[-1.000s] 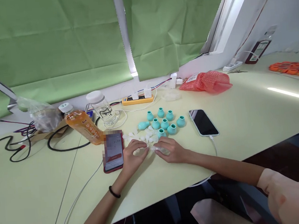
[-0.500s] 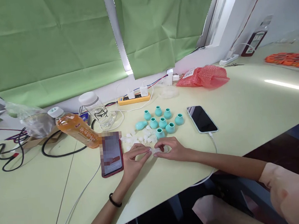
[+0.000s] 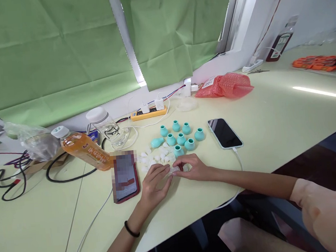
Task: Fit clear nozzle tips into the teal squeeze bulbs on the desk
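A small clear plastic piece point(image 3: 175, 170) is between my two hands, low over the table's front part. My right hand point(image 3: 193, 168) pinches it with thumb and bent fingers. My left hand point(image 3: 154, 184) has its thumb and fingertips at the piece's left end, with a wide gap between thumb and palm. Just beyond my hands lies a loose pile of small white translucent pieces point(image 3: 159, 157). Several turquoise bulb-shaped pots point(image 3: 181, 139) with open necks stand behind that pile. One turquoise bulb point(image 3: 157, 143) lies on its side. My fingers partly hide the clear piece.
A phone in a red case point(image 3: 125, 176) lies left of my hands; a charging phone point(image 3: 225, 133) lies to the right. Behind are an orange drink bottle point(image 3: 83, 148), a clear water bottle point(image 3: 111, 130), a yellow power strip point(image 3: 149, 113) and a red bubble-wrap bag point(image 3: 225, 86).
My left thumb has spread away from its fingers, so the left grip is wider. My right hand keeps its pinch. The whole view has shifted slightly.
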Motion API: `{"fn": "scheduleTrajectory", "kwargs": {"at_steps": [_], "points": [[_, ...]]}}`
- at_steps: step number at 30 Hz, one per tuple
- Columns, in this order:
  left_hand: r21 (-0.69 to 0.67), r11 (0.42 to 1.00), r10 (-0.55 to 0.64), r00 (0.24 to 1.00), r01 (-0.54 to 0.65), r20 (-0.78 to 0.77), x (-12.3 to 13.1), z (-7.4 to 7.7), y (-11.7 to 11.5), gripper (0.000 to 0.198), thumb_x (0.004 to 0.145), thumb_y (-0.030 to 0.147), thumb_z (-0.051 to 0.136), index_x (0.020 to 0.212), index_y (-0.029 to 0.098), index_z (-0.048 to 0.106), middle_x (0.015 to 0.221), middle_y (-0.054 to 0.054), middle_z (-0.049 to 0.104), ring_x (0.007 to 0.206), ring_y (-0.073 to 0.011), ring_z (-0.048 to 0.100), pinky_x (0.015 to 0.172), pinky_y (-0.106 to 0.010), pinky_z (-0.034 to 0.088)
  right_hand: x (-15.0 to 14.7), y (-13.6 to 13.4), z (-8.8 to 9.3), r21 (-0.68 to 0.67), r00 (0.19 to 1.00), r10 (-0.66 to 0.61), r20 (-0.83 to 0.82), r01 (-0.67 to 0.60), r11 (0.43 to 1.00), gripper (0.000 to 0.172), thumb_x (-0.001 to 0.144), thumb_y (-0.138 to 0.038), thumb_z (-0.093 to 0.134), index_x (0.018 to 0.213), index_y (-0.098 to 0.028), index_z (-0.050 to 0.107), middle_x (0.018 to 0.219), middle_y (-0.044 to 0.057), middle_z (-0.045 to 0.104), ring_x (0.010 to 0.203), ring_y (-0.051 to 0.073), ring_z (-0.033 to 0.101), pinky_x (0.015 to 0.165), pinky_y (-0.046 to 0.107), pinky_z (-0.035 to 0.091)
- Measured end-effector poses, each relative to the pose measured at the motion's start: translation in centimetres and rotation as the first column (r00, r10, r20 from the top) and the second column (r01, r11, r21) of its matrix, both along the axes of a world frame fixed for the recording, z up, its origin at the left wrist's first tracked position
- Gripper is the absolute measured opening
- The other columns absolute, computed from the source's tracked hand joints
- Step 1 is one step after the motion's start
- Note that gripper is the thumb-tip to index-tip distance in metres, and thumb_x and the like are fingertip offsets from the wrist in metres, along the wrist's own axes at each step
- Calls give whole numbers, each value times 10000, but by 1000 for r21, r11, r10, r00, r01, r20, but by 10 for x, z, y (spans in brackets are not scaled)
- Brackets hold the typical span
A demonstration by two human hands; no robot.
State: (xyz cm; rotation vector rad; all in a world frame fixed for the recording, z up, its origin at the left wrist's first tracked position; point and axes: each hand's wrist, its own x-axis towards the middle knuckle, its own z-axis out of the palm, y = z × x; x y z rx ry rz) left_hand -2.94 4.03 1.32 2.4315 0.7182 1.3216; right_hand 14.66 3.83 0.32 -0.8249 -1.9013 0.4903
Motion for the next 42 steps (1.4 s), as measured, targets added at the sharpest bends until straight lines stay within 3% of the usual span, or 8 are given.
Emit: {"fn": "scheduleTrajectory", "kwargs": {"at_steps": [8,13,18,23,29,35,38,42], "points": [[34,999,12,997,-10,-80,-1,-7,-1,252,710,133,532,957,180,552,845,-82,612,813,-185,555,706,-358,469,-2,0,-6,-62,996,12,-91,-18,998,182,677,-311,591,712,-137,553,612,18,567,524,92,522,474,207,466],[-243,969,-33,999,36,15,-1,-2,-6,178,711,171,533,884,170,571,869,-93,603,833,-195,550,721,-356,467,-3,-3,-3,-78,996,25,-81,-31,996,175,689,-311,580,722,-141,556,641,23,588,557,97,538,486,205,466],[-693,704,14,972,156,233,-1,5,-5,197,727,257,530,895,160,565,868,-85,604,811,-187,563,648,-291,487,-3,-4,2,27,998,37,-42,-36,999,162,695,-311,579,726,-155,547,636,16,587,556,96,528,514,219,455],[-869,399,1,948,291,317,1,5,0,259,688,301,577,884,133,558,654,-34,612,535,-128,565,529,-272,471,-1,-2,-1,126,998,67,-13,-65,990,142,707,-284,575,779,-166,545,681,25,594,638,110,543,588,244,465],[-880,289,4,919,377,395,0,7,0,174,645,226,627,765,116,565,608,-33,607,505,-108,537,508,-246,430,-2,-3,0,183,995,104,14,-104,978,139,714,-263,568,815,-175,532,697,21,589,653,111,541,595,243,461],[-864,302,154,874,403,461,-6,4,4,86,634,170,604,634,123,533,519,-12,576,442,-75,478,419,-189,341,9,3,13,268,959,-280,48,258,928,404,653,-347,592,986,-153,474,887,84,544,841,200,486,728,353,393],[-857,285,183,853,429,489,-7,3,6,78,628,153,590,611,124,519,503,-8,572,424,-69,465,406,-181,320,15,11,14,268,803,-547,235,488,831,447,676,-392,540,1041,-142,471,1003,111,488,919,256,415,752,411,312],[-854,254,188,843,454,504,-7,5,6,78,627,144,577,590,122,513,495,-11,574,419,-67,464,401,-175,310,16,18,8,277,628,-611,482,553,786,360,705,-393,488,967,-149,527,991,101,482,908,272,375,714,413,252]]}}
